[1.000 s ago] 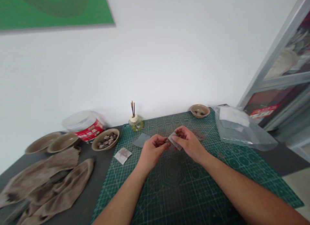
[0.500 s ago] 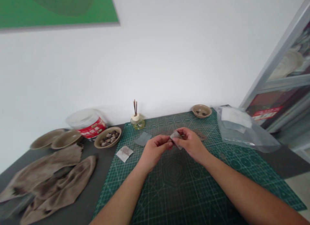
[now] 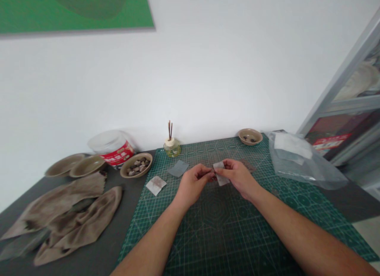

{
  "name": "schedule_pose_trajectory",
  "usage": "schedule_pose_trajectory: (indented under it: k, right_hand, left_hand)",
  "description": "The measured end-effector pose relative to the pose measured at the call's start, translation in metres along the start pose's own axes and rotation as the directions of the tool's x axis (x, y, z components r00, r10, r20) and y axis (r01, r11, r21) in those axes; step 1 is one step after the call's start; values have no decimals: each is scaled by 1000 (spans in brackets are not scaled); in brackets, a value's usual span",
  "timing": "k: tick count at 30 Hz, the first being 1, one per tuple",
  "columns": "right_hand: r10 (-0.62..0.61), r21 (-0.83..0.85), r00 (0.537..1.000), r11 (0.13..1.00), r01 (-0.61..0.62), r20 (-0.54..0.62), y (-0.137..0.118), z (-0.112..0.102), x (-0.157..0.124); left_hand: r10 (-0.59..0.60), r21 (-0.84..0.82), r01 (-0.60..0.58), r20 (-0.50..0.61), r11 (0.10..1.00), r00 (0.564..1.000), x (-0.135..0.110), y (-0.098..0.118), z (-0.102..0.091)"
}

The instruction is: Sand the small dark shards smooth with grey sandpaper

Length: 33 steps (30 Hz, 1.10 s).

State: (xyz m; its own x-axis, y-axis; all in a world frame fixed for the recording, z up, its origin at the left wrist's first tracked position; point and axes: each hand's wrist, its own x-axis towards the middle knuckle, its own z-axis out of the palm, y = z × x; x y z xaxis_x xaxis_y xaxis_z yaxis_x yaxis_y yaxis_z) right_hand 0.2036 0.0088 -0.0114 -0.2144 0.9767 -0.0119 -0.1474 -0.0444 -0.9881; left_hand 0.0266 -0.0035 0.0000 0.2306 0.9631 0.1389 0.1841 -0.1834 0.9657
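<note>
Both of my hands meet above the middle of a green cutting mat. My right hand pinches a small grey square sheet, like sandpaper, folded round its fingers. My left hand is closed in a pinch on something small and dark that presses against the sheet; I cannot make it out. Two more small squares lie on the mat to the left, a grey one and a paler stained one.
A bowl of small stones stands left of the mat, with two empty dishes, a red-labelled tub and brown rags. A reed diffuser, another small bowl and a clear plastic bag stand at the back and right.
The hands stay together with the sheet between them; the sheet has turned slightly in my right hand. The view has shifted a little to the left.
</note>
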Motion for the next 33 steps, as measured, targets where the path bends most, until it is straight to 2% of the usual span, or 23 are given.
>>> schedule_pose_trajectory:
  k: [2, 7, 12, 18, 23, 28, 31, 33]
  right_hand:
    - [15, 3, 1000, 1000, -15, -7, 1, 0, 0]
    - [11, 27, 999, 1000, -10, -50, 2, 2, 0]
    - [50, 97, 997, 994, -55, 57, 1, -1, -1]
    - [13, 83, 1000, 997, -12, -19, 0, 2, -1]
    - [31, 97, 998, 995, -37, 60, -2, 2, -2]
    - [25, 184, 992, 983, -3, -120, -2, 6, 3]
    - [16, 203, 987, 979, 17, -162, -3, 3, 5]
    - [-35, 149, 980, 987, 64, -194, -4, -2, 5]
  left_hand:
    - [3, 6, -3, -2, 1000, 1000, 0, -1, 0]
    - [58, 148, -61, 27, 987, 998, -2, -1, 0]
    - [41, 52, -42, 16, 998, 999, -3, -1, 1]
    - [88, 155, -92, 33, 984, 996, -3, -4, 1]
    - [58, 31, -58, 1, 998, 998, -2, 0, 0]
    - [79, 46, -78, -11, 996, 997, 0, 2, 0]
    - [54, -36, -56, -46, 998, 997, 2, 0, -1]
    - [33, -105, -38, -49, 994, 998, 3, -2, -3]
